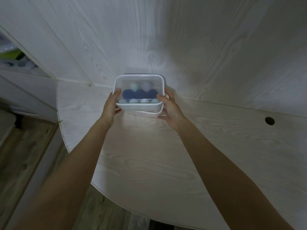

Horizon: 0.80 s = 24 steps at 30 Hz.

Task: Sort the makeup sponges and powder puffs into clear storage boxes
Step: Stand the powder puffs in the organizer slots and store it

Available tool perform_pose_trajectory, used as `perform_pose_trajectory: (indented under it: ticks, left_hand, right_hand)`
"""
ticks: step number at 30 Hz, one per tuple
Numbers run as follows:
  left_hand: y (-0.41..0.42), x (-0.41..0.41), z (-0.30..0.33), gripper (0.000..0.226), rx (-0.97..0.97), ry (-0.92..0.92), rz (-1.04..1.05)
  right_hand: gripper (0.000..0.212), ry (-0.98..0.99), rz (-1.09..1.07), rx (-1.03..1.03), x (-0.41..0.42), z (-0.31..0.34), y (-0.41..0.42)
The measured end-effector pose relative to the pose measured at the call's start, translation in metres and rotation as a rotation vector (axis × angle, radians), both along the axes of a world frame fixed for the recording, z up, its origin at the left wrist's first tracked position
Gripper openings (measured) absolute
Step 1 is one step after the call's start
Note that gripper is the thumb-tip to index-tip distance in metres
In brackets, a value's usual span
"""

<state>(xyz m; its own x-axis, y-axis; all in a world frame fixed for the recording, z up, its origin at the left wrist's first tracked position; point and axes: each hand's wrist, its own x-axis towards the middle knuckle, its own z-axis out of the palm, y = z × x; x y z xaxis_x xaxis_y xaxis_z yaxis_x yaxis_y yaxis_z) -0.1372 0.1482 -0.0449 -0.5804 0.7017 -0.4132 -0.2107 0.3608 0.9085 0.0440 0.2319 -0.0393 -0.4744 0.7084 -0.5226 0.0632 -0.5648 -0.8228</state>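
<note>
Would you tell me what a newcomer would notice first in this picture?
First, the clear storage box at the far edge of the white desk, gripped by the left hand and right hand. Inside show dark blue puffs and pale sponges.

Storage box (139, 80): clear plastic, smooth, slightly glossy, with a whiter rim.
Sponges and puffs (139, 94): inside the box, soft-looking and matt, blurred through its wall.
Counter (149, 155): under the box, pale wood-grain finish, smooth, faint sheen.
Wall panels (166, 39): behind the box, white wood-grain, matt.
Floor (25, 146): left of the counter, grey-brown wood-look planks.
</note>
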Motion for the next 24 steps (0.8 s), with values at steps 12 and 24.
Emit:
perform_pose_trajectory:
  ticks: [12, 24]
  left_hand:
    - [-0.004, 0.129, 0.059, 0.018, 0.062, 0.020, -0.476]
    - [0.063, 0.397, 0.064, 0.039, 0.078, -0.075, -0.733]
  right_hand:
    - [0.034, 0.021, -0.322, 0.108, 0.160, 0.034, -0.032]
    - [0.035, -0.099, -0.580, 0.252, 0.439, 0.056, -0.036]
